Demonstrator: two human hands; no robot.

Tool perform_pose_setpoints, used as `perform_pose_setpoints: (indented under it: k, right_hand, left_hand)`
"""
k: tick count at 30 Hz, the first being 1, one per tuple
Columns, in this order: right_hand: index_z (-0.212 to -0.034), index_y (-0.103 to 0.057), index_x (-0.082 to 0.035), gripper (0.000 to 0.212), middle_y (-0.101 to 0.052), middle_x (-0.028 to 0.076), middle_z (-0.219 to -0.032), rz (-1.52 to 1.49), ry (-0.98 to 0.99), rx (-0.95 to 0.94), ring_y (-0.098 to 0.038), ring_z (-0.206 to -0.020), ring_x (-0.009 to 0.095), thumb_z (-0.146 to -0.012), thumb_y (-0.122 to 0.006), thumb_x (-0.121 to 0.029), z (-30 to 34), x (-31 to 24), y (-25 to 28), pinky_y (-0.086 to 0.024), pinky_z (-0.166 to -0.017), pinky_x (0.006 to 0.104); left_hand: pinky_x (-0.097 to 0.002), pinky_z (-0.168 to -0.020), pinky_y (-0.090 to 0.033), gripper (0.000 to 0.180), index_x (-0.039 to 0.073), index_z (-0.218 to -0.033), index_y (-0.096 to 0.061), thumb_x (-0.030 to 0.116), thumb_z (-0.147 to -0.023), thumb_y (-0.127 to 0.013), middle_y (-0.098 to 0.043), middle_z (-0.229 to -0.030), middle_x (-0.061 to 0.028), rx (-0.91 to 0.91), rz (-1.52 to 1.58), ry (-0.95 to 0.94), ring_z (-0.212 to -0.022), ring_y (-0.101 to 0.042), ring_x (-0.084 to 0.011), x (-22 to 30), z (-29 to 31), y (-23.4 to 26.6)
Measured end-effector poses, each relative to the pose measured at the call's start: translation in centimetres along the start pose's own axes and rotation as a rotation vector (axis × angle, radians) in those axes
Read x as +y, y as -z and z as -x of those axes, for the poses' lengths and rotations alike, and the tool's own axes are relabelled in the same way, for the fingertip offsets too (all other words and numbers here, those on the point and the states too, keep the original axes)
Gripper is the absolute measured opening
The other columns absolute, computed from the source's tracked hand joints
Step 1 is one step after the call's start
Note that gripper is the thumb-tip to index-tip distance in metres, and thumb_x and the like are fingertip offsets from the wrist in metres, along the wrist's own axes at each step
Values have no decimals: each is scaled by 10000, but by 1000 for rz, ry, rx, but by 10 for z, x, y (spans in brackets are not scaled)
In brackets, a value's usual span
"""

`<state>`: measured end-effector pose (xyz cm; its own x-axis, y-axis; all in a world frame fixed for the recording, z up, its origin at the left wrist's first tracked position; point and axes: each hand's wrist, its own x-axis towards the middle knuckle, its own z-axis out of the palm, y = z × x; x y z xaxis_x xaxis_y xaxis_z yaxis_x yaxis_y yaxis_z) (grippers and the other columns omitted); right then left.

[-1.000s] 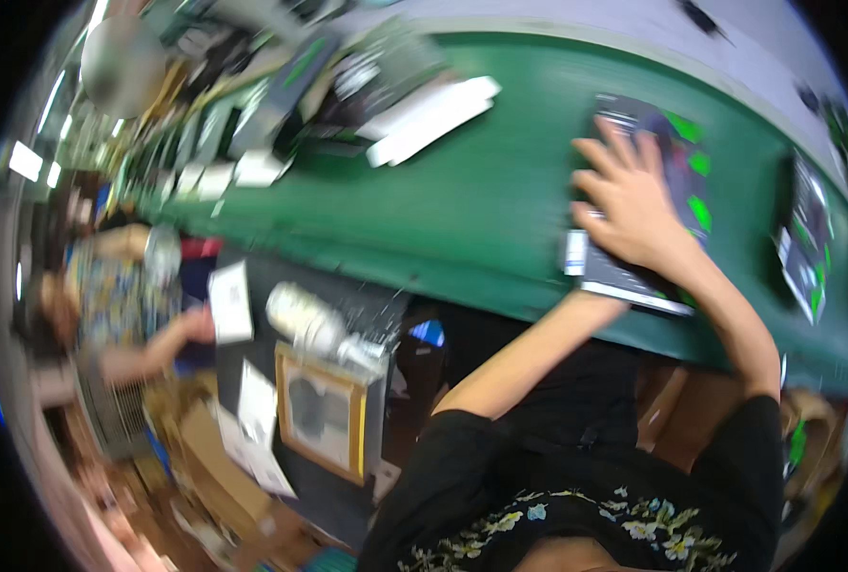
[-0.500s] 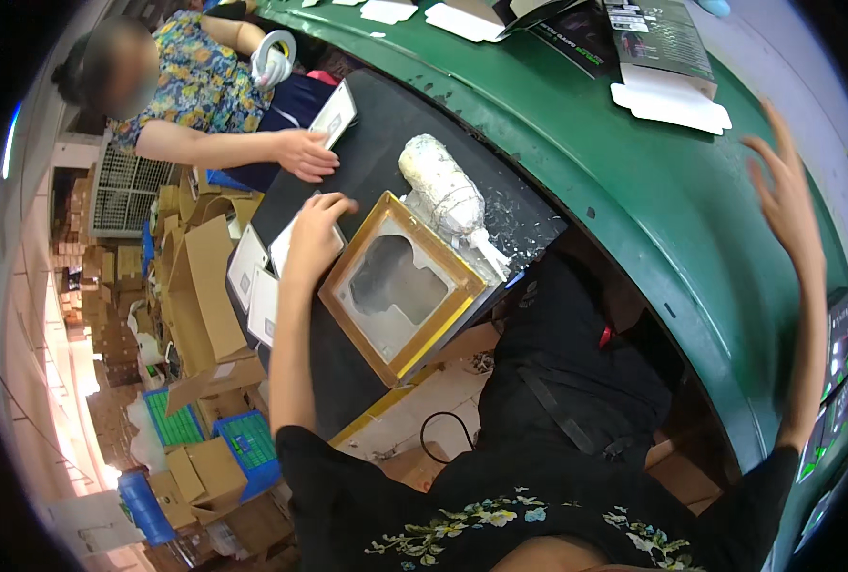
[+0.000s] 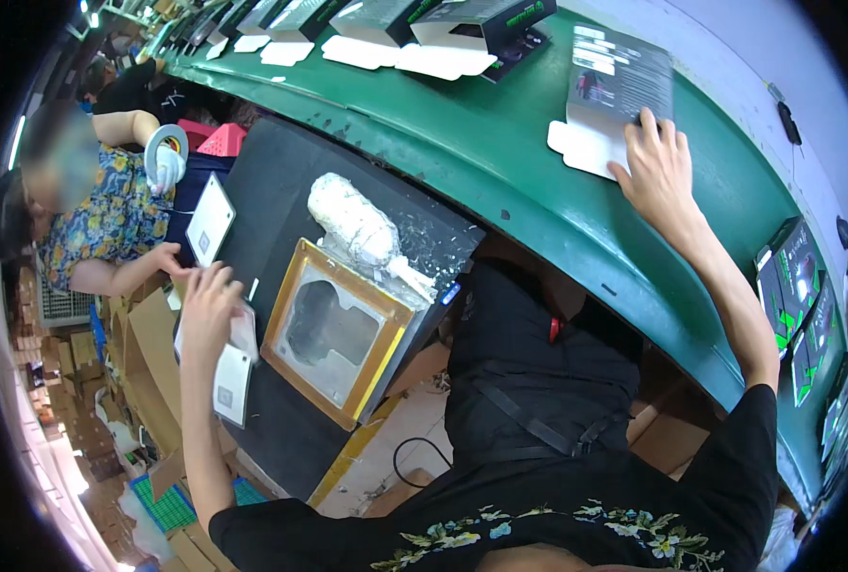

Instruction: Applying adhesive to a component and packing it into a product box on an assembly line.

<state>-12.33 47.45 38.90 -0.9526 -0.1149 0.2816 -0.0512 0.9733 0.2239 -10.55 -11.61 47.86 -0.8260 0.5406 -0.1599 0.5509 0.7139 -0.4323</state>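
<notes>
My left hand [image 3: 209, 310] is over the white flat panels [image 3: 232, 386] on the black table. Its curled fingers are smeared by motion, and one blurred panel shows right beside them, so I cannot tell if it is held. My right hand [image 3: 659, 176] has its fingers over the near edge of a dark printed cardboard box [image 3: 619, 81], the thumb by the white open flap [image 3: 586, 148]. Between my arms, a wooden-framed screen [image 3: 333, 329] with a cut-out opening lies on the black table. Behind it rests a lumpy, white-crusted bottle-like object [image 3: 352, 219].
Several dark boxes with white flaps line the far side of the green bench [image 3: 481, 133]. At left, a co-worker's gloved hand [image 3: 166, 167] carries a tape roll; the other reaches toward my left hand, near a white panel [image 3: 211, 219]. Printed boxes [image 3: 791, 286] stand at right.
My right hand has come down from the air onto the dark box, which now sits apart from its neighbour. The left hand still works at the panels. The view has shifted.
</notes>
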Motion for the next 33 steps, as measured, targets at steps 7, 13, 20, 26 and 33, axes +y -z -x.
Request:
perform_pose_setpoints:
  k: [7, 13, 20, 26, 33]
  right_hand:
    - [-1210, -640, -65, 375, -552, 224, -1251, -241, 175, -38, -563, -1129, 373, -911, -647, -292, -10, -17, 50, -460, -907, 480]
    - [-1270, -542, 58, 610, -625, 293, -1159, -1067, 440, -196, -614, -1103, 412, -982, -504, -478, -52, -151, 72, -491, -945, 464]
    - [-1189, -603, 92, 981, -680, 269, -1080, -804, 392, -607, -679, -1022, 377, -696, -651, -755, -120, -276, 30, -540, -875, 429]
    - [-1239, -575, 57, 843, -670, 177, -1067, -1227, 287, -896, -686, -930, 262, -694, -756, -561, -136, -261, 8, -582, -742, 324]
    - [-1307, -523, 43, 568, -638, 157, -1220, -2279, 244, -890, -648, -1098, 200, -904, -683, -324, -122, -219, 56, -514, -992, 380]
  left_hand:
    - [-291, -665, -499, 92, 0, -983, -613, 54, -910, -632, -627, -808, -76, 334, 389, 602, -711, -619, -181, 13, 59, 72]
    - [-210, -584, -447, 192, -5, -1083, -628, 153, -975, -643, -596, -766, 29, 743, 1193, 1111, -670, -533, -41, 101, 93, 40]
    - [-225, -623, -557, 208, 22, -1079, -563, 222, -1030, -533, -672, -892, -43, 382, 1942, 1281, -731, -659, -78, 158, 96, -29]
    - [-247, -671, -582, 213, -9, -1136, -527, 167, -1017, -545, -690, -952, -96, 398, 2046, 1303, -763, -685, -116, 158, 86, -21]
    - [-212, -600, -562, 233, 20, -1183, -494, 133, -997, -576, -684, -889, -70, 383, 1977, 1191, -691, -658, -89, 153, 87, -31]
